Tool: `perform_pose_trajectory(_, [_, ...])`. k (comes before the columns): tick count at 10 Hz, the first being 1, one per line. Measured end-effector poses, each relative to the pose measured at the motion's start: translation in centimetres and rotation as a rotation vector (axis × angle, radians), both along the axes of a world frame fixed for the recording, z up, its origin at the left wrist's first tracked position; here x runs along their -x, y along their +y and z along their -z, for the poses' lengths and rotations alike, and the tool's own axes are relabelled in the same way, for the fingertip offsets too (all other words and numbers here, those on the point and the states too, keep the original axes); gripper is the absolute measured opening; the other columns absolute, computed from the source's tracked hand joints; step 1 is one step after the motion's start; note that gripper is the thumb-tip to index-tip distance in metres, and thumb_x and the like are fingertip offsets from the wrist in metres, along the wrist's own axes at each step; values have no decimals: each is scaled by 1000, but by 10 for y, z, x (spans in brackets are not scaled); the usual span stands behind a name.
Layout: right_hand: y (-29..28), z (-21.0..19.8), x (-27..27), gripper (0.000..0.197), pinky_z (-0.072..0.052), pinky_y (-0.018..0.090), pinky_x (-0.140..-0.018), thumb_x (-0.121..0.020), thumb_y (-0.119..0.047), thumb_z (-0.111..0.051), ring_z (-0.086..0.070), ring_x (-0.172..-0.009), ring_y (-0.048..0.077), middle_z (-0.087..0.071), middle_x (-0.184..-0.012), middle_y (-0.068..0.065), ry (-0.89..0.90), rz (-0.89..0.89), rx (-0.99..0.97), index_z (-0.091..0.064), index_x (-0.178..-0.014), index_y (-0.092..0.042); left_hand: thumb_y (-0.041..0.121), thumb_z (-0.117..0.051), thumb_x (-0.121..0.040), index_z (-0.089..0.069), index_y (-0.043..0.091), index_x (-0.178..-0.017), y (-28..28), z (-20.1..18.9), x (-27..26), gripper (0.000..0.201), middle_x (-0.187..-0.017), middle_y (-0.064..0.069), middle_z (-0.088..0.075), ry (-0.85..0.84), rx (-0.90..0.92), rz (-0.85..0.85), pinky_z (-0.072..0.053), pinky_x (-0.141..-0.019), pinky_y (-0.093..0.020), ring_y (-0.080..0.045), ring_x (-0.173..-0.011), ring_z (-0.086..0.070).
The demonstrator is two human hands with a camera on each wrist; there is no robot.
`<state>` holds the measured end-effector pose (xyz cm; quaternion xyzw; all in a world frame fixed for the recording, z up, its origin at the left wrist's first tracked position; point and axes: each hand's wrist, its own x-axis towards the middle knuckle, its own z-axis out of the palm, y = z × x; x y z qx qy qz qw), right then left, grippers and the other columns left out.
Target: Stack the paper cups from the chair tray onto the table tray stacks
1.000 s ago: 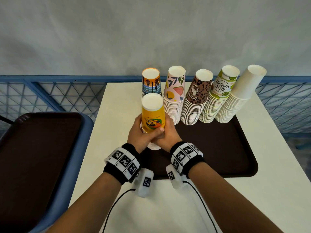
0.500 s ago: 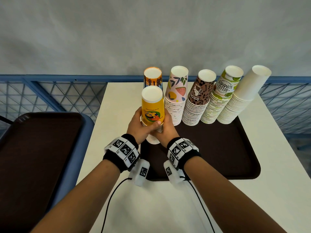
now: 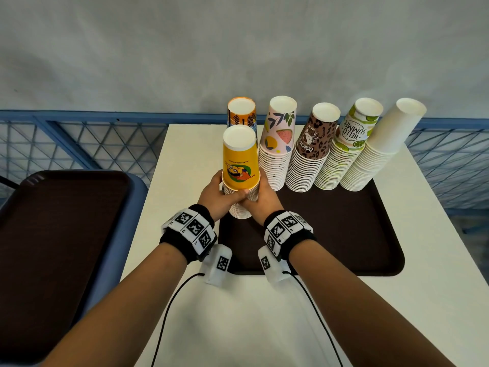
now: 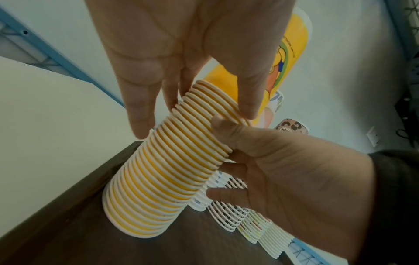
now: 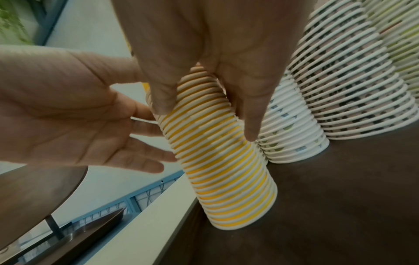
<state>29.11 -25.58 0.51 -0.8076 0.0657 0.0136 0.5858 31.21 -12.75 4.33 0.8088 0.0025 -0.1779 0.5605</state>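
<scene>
A tall stack of yellow cartoon-print paper cups [image 3: 240, 165] stands upside down on the left end of the brown table tray [image 3: 344, 234]. My left hand [image 3: 222, 192] grips the stack from the left and my right hand [image 3: 258, 197] grips it from the right, thumbs at the front. In the left wrist view the stack [image 4: 163, 172] sits between thumb and fingers. The right wrist view shows its base [image 5: 238, 215] resting on the tray. The chair tray [image 3: 53, 234] at the left holds nothing.
Behind the yellow stack stands an orange-and-blue stack [image 3: 241, 112]. To its right stand a pink fruit stack [image 3: 277, 144], a leopard stack [image 3: 315, 144], a "Hello Summer" stack [image 3: 352, 136] and a plain white stack [image 3: 389, 139]. A blue railing [image 3: 79, 120] runs behind.
Both hands have moved the yellow stack away from me, closer to the row of stacks at the back of the tray. The grip is unchanged.
</scene>
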Motion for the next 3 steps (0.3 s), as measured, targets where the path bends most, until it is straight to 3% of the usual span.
perform_pose_trajectory(2, [-3,-4,23,71,-33,34,-112,-81,-16,-64,-39,-133,24,-41,-144,10,121,21,156,-28,-142,-11,27,-65,-83,-35,15,-140,7,3,12,66,-144,-8,-44,110,-189,11,-39,-107,-44,-25,-131,-44])
perform_pose_trajectory(3, [-1,1,43,66,-36,36,-110,-82,-15,-63,-43,-130,25,-44,-140,10,196,-4,179,-32,-140,-12,26,-64,-84,-40,12,-137,13,7,30,60,-140,-10,-48,134,-259,66,-39,-106,-36,-25,-127,-47])
